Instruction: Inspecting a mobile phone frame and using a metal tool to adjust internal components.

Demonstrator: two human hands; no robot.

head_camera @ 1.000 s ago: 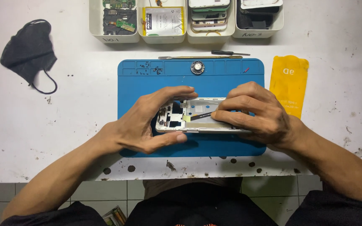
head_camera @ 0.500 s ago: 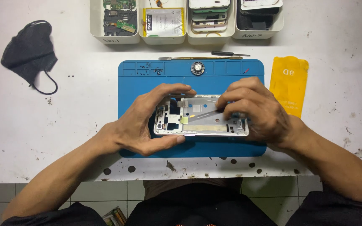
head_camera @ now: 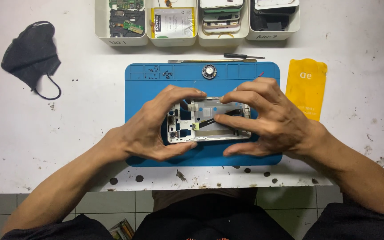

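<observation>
An opened white phone frame (head_camera: 201, 122) lies on a blue work mat (head_camera: 147, 84). My left hand (head_camera: 154, 126) clasps its left end between thumb and fingers. My right hand (head_camera: 267, 120) covers its right end, with one finger pressing on a dark flat cable (head_camera: 210, 122) that runs across the inside of the frame. The right part of the frame is hidden under my fingers.
A round part (head_camera: 209, 71) and small screws (head_camera: 158, 75) sit on the mat's top edge. Behind it lie a thin metal tool (head_camera: 201, 61) and a small screwdriver (head_camera: 238, 56). Several white bins (head_camera: 121, 41) of parts line the back. A black face mask (head_camera: 30, 55) lies left, a yellow pack (head_camera: 306, 84) right.
My right hand has slid a little to the right, uncovering more of the frame's middle. A fingertip now rests on the cable. My left hand keeps its hold.
</observation>
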